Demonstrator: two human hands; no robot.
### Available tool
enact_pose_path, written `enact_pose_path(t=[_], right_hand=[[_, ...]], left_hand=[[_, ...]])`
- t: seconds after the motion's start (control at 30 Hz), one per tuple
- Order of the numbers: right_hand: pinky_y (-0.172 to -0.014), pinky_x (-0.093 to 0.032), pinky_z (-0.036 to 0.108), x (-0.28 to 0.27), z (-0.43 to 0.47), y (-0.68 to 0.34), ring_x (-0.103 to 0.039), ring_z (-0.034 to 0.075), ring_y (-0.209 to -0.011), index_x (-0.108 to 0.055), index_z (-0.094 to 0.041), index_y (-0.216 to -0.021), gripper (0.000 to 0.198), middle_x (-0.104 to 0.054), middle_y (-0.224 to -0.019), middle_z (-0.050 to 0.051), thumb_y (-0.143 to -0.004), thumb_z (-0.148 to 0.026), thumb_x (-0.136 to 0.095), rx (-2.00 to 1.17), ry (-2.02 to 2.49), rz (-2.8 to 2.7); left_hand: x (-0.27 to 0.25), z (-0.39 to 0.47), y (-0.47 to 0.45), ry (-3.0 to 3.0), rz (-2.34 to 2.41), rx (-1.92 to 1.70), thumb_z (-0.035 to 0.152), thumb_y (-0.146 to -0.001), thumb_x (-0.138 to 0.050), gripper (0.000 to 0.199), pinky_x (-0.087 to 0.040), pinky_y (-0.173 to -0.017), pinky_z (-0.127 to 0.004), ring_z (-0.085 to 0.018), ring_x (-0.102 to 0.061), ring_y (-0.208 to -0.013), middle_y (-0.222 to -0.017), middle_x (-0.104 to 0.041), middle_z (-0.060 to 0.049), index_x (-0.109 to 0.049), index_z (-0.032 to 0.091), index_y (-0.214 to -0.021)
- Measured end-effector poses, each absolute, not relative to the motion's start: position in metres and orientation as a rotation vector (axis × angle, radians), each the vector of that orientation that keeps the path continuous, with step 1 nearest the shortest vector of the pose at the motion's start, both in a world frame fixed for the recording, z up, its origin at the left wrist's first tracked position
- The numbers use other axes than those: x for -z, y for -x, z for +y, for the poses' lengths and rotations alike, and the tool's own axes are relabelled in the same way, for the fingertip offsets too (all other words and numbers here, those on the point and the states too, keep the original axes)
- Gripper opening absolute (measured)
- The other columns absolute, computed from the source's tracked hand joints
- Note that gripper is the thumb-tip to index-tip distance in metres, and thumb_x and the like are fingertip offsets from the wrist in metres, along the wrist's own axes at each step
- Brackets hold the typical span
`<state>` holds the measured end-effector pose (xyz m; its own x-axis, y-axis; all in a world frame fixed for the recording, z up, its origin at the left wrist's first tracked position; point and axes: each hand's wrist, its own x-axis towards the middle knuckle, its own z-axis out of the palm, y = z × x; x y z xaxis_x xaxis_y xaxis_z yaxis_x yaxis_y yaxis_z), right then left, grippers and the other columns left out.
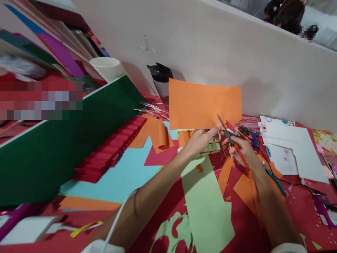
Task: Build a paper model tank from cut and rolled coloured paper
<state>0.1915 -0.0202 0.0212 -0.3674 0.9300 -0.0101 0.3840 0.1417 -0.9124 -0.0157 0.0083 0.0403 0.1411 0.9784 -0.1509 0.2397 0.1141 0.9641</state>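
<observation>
My left hand [202,140] pinches the lower edge of an orange paper sheet [200,105], which stands upright in front of me. In my right hand [243,149] is a pair of scissors [240,154] with red handles, its dark blade pointing up and left beside the sheet's lower right part. The blade tip overlaps the paper from this angle; whether it is cutting I cannot tell. Rolled orange and light green paper [207,151] lies just below my left hand. A long light green strip [207,200] stretches toward me between my forearms.
A green board [79,137] stands on the left beside pleated red paper [110,151] and a light blue sheet [123,174]. Behind are a black-lidded bottle [161,79] and a white cup [107,68]. On the right lie a blue glue gun [255,138], teal-handled pliers [276,182] and white card [308,151].
</observation>
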Motion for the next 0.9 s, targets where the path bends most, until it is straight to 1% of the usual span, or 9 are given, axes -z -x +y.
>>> enact_pose_path(t=[0.2,0.37,0.47,0.57,0.7,0.8,0.9], right_hand=[[-0.060,-0.048,0.029,-0.024,-0.021,-0.191,-0.058,0.017,-0.059,-0.067,-0.019,-0.103,0.077,-0.058,-0.068,0.000,-0.081,-0.091,-0.052,-1.168,1.265,-1.865],[-0.062,-0.049,0.030,-0.024,-0.021,-0.193,-0.057,0.017,-0.056,-0.067,-0.019,-0.104,0.074,-0.060,-0.068,0.001,-0.085,-0.088,-0.051,-1.131,1.241,-1.906],[-0.058,-0.047,0.029,-0.025,-0.021,-0.193,-0.055,0.016,-0.055,-0.068,-0.018,-0.105,0.073,-0.059,-0.068,0.000,-0.085,-0.087,-0.053,-1.168,1.241,-1.890],[-0.052,-0.044,0.027,-0.025,-0.021,-0.193,-0.053,0.015,-0.055,-0.069,-0.018,-0.106,0.075,-0.057,-0.067,0.000,-0.082,-0.088,-0.056,-1.225,1.233,-1.847],[-0.045,-0.039,0.024,-0.023,-0.022,-0.192,-0.049,0.013,-0.049,-0.069,-0.018,-0.110,0.079,-0.054,-0.064,-0.002,-0.080,-0.090,-0.055,-1.280,1.214,-1.812],[-0.041,-0.038,0.024,-0.019,-0.022,-0.191,-0.046,0.012,-0.046,-0.068,-0.019,-0.112,0.080,-0.053,-0.062,-0.003,-0.079,-0.091,-0.055,-1.317,1.188,-1.774],[-0.037,-0.037,0.023,-0.016,-0.024,-0.186,-0.043,0.010,-0.042,-0.066,-0.019,-0.115,0.083,-0.053,-0.062,-0.003,-0.076,-0.092,-0.057,-1.384,1.179,-1.694]], left_hand=[[-0.038,0.009,0.015,-1.332,1.292,-0.881,0.074,-0.084,-0.054,0.058,-0.049,-0.087,-0.035,-0.026,-0.066,-0.088,-0.087,-0.077,-0.008,-0.065,0.021,-0.063],[-0.035,0.009,0.017,-1.346,1.328,-0.833,0.069,-0.086,-0.053,0.053,-0.049,-0.088,-0.036,-0.027,-0.067,-0.089,-0.083,-0.076,-0.007,-0.068,0.022,-0.067],[-0.036,0.008,0.017,-1.332,1.335,-0.849,0.066,-0.088,-0.051,0.052,-0.049,-0.089,-0.035,-0.026,-0.067,-0.088,-0.081,-0.074,-0.006,-0.066,0.022,-0.064],[-0.039,0.006,0.017,-1.305,1.323,-0.907,0.065,-0.089,-0.050,0.052,-0.049,-0.092,-0.035,-0.026,-0.067,-0.090,-0.082,-0.074,-0.006,-0.064,0.022,-0.061],[-0.040,0.005,0.016,-1.357,1.339,-0.865,0.068,-0.089,-0.046,0.055,-0.049,-0.096,-0.039,-0.029,-0.067,-0.096,-0.087,-0.076,-0.007,-0.063,0.024,-0.062],[-0.039,0.006,0.013,-1.414,1.291,-0.920,0.072,-0.090,-0.042,0.059,-0.051,-0.094,-0.040,-0.028,-0.066,-0.089,-0.081,-0.073,-0.007,-0.058,0.025,-0.058],[-0.036,0.008,0.006,-1.428,1.234,-1.000,0.078,-0.089,-0.040,0.063,-0.054,-0.087,-0.041,-0.025,-0.062,-0.077,-0.071,-0.065,-0.007,-0.052,0.025,-0.058]])
